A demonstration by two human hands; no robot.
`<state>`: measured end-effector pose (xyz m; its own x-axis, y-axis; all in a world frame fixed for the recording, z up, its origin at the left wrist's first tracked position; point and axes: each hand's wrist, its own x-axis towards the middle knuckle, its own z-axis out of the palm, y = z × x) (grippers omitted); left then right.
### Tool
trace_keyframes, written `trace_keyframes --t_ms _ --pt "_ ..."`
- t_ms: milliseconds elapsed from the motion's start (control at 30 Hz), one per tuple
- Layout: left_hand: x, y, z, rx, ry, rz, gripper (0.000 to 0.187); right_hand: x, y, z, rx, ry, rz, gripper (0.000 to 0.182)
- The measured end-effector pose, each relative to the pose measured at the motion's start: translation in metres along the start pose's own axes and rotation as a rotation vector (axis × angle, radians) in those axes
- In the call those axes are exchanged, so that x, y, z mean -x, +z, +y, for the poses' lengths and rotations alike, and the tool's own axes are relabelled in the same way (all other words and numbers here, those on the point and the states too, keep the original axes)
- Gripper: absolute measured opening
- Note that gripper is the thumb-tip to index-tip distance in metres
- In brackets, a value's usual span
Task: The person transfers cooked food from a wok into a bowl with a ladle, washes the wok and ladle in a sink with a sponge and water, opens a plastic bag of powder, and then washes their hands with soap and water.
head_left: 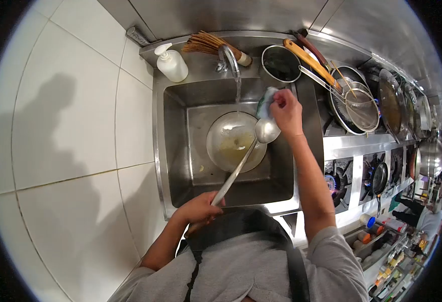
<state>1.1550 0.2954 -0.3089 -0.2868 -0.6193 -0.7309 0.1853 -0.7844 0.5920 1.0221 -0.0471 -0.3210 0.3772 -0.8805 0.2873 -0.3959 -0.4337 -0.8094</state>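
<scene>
My left hand is closed around the lower end of a long-handled metal ladle, which slants up across the sink. Beside the ladle's bowl, my right hand grips a pale-and-green scrubbing sponge. Below them in the sink sits a round metal bowl with some cloudy yellowish liquid in it. Water runs from the faucet toward this bowl.
A white pump bottle, a bamboo brush and a dark-inside pot line the back ledge. Strainers rest over the stove at right; one burner shows a flame near a small pan. Another person stands far right.
</scene>
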Motion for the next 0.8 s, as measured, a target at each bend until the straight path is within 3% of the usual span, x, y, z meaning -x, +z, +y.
trace_keyframes --t_ms 33,133,233,433,533,633,733,800 --pt "0.0 -0.002 -0.005 -0.071 0.047 0.022 0.022 -0.001 -0.006 -0.004 0.052 0.053 -0.204 0.016" --pt "0.004 0.001 -0.002 -0.145 0.148 0.066 0.021 0.018 0.004 0.014 0.328 -0.375 -0.485 0.019" --pt "0.007 0.003 -0.001 -0.195 0.133 0.082 0.019 0.04 0.005 -0.002 0.565 -0.479 -0.744 0.024" --pt "0.005 0.003 -0.006 -0.229 0.083 0.076 0.018 0.058 -0.006 -0.002 0.828 -0.72 -0.959 0.034" --pt "0.009 0.002 -0.001 -0.151 0.063 0.034 0.017 0.033 -0.004 0.017 0.892 -0.578 -1.013 0.037" --pt "0.016 -0.001 0.003 -0.09 0.081 0.005 0.018 0.004 -0.001 0.06 0.648 -0.434 -0.855 0.039" --pt "0.025 0.002 0.016 0.009 0.065 0.002 0.019 -0.022 -0.01 0.055 0.213 0.137 -0.634 0.033" --pt "0.029 0.007 0.03 0.083 0.065 0.013 0.02 -0.016 -0.006 0.067 -0.163 0.354 -0.394 0.031"
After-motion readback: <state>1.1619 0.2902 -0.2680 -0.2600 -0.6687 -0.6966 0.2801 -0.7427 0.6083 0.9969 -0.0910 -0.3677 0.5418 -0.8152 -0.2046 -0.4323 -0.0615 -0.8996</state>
